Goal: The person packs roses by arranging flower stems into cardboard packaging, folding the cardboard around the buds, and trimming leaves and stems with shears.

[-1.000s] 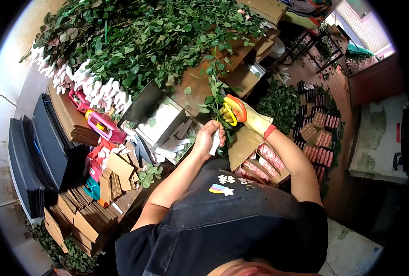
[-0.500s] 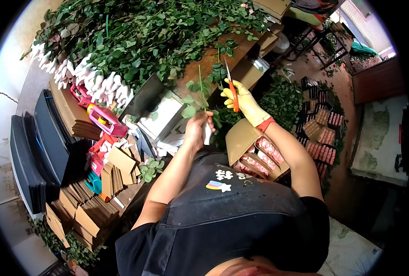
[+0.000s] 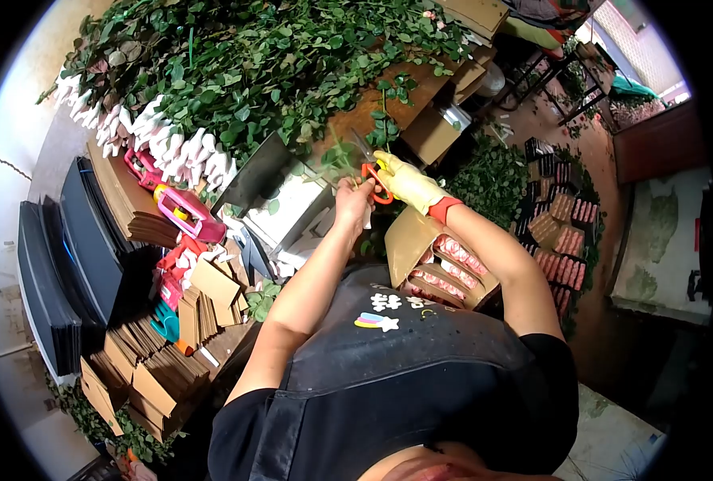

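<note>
My bare left hand [image 3: 354, 208] is closed on a leafy rose stem [image 3: 337, 157], whose leaves are blurred by motion. Something white shows under the fingers, partly hidden. My right hand [image 3: 408, 180], in a yellow glove, is closed on orange-handled scissors [image 3: 379, 183]. Their blades [image 3: 362, 145] point up and left, right beside the stem. The two hands almost touch. Just below them sits an open cardboard box [image 3: 404, 249] with bundles of pink roses [image 3: 458, 254] inside.
Rose stems with wrapped white ends [image 3: 187, 154] lie heaped under leaves [image 3: 252, 64] on the table. A pink tape dispenser [image 3: 192, 216], cardboard pieces [image 3: 216, 284] and black sheets [image 3: 52, 272] are at left. Packed rose bundles [image 3: 563, 232] stand on the floor at right.
My right hand has come left and down with the scissors, bringing them against the stem. My left hand has shifted slightly upward, and the stem has tilted left.
</note>
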Demonstrator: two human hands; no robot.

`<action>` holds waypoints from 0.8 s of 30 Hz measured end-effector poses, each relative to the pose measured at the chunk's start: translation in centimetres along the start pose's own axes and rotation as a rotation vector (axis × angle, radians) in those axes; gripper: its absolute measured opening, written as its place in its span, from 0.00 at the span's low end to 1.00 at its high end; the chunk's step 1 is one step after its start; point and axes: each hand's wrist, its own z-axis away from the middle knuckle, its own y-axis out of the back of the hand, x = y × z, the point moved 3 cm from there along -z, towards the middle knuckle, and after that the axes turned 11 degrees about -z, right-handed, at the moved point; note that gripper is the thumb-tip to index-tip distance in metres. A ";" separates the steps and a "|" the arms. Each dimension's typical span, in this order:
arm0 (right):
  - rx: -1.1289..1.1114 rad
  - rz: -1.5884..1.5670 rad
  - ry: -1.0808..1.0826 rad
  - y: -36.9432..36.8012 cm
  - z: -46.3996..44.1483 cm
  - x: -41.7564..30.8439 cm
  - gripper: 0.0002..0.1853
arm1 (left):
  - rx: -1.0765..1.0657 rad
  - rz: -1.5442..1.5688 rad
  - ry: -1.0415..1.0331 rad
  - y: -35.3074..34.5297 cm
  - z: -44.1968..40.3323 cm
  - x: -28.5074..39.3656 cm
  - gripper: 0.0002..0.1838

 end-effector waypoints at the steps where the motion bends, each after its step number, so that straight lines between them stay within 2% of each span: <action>1: 0.076 0.367 0.039 0.4 0.8 -1.8 0.35 | -0.012 -0.044 -0.045 -0.2 -0.5 0.2 0.16; 4: 0.253 0.712 0.413 0.5 1.0 -2.6 0.36 | 0.159 -0.235 -0.141 -1.5 -2.8 -0.1 0.16; 5: 0.240 0.775 0.347 0.6 0.6 -3.0 0.38 | 0.215 -0.333 -0.231 -1.6 -5.0 -1.2 0.15; 8: 0.279 0.764 0.229 1.1 1.2 -5.2 0.38 | 0.269 -0.516 -0.254 -2.6 -8.1 -1.9 0.23; 12: 0.183 0.390 -0.066 2.1 2.2 -5.3 0.38 | 0.322 -0.800 -0.351 -3.9 -2.1 3.2 0.20; 13: 0.197 0.468 -0.062 1.9 2.9 -5.4 0.35 | 0.330 -0.839 -0.378 -3.9 -2.1 2.9 0.20; 15: 0.207 0.553 0.217 1.9 1.7 -2.7 0.31 | 0.351 -0.869 -0.343 -3.3 -3.2 1.8 0.20; 16: 0.214 0.597 0.357 1.6 2.5 -4.1 0.30 | 0.361 -0.882 -0.328 -3.0 -4.2 1.1 0.21; 17: 0.182 0.629 0.299 1.9 3.4 -5.0 0.25 | 0.410 -0.823 -0.331 -2.5 -5.4 0.6 0.22; 18: 0.219 0.618 0.369 2.1 2.7 -4.4 0.24 | 0.468 -0.831 -0.343 -2.2 -6.0 1.0 0.22; 20: 0.215 0.328 0.256 2.6 2.8 -4.3 0.23 | 0.481 -0.762 -0.322 -0.8 -7.6 2.1 0.22; 21: 0.179 0.146 0.236 2.6 2.0 -1.9 0.20 | 0.526 -0.709 -0.222 0.0 -8.0 2.6 0.22; 22: 0.153 0.129 0.206 2.8 1.7 -0.7 0.20 | 0.464 -0.578 -0.136 -0.2 -5.8 5.0 0.25; 23: 0.128 0.112 0.175 3.0 1.5 0.5 0.20 | 0.414 -0.607 -0.017 0.9 -7.6 4.1 0.25; 24: 0.102 0.097 0.145 3.2 1.5 1.1 0.19 | 0.442 -0.560 -0.010 0.8 -7.2 3.5 0.21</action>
